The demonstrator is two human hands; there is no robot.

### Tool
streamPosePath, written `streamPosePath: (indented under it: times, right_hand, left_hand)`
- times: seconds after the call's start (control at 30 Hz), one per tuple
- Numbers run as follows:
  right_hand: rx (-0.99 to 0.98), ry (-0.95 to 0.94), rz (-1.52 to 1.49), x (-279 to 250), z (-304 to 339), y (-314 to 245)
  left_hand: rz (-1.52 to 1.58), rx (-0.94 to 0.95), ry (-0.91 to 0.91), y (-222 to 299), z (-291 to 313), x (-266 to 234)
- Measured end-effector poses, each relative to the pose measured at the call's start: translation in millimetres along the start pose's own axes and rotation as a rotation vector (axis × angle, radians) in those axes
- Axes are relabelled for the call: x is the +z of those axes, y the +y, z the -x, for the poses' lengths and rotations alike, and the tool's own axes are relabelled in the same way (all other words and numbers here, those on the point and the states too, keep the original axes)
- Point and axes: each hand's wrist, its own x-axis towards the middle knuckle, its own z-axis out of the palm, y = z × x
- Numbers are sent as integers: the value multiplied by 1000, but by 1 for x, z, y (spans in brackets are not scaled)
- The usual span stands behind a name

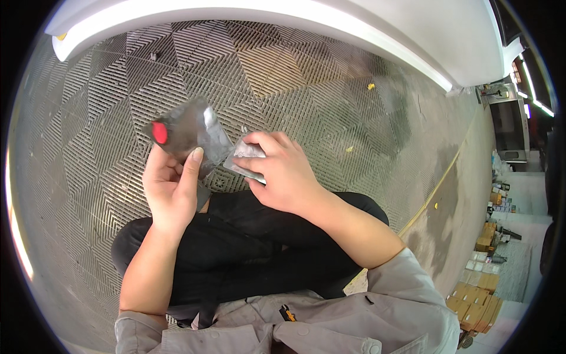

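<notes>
Person sits on the floor, legs folded, black trousers (236,262), grey shirt (330,321). Left hand (171,192) has the dark see-through bag (187,127), thumb on top, fingers curled behind, clamped on its near edge. Bag is up over the floor in front of the knees, tilted, red patch (159,132) at its left end. Right hand (283,168) just beside it, fingers bent and closed on a flat silvery piece (246,151); from here I can't tell if that piece is part of the bag.

Floor: grey ridged tiles (97,127), zigzag and diamond pattern, dusty, some browner. Small yellow scrap (371,87) on it, far right of the bag. Further right, smooth concrete (415,162), yellow line (435,192) running across, dark stain (441,221) past the line. Big white curved panel (247,10) arches along the far side. Right edge of room: stacked brown cartons (474,304), dark cabinet (508,127), bright strip lights (543,109).
</notes>
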Motion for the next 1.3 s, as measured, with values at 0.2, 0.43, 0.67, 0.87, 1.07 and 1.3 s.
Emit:
streamPosePath:
  times: [0.2,0.43,0.67,0.87,1.07,1.3]
  right_hand:
    - [73,233,-362,-12,-13,25]
    - [114,71,-1196,-14,-10,8]
    - [-5,246,-533,0,-15,4]
    - [-54,425,-184,-18,-16,13]
    - [-36,238,-241,-1,-10,5]
    - [166,133,-319,4,-8,18]
  left_hand:
    - [263,-272,123,13,-25,-21]
    - [536,-407,48,11,-15,-7]
    - [496,-389,42,7,-10,-4]
    - [281,-297,54,0,-12,-2]
    - [55,-123,23,-15,1,-7]
    - [153,-81,125,-10,-15,-18]
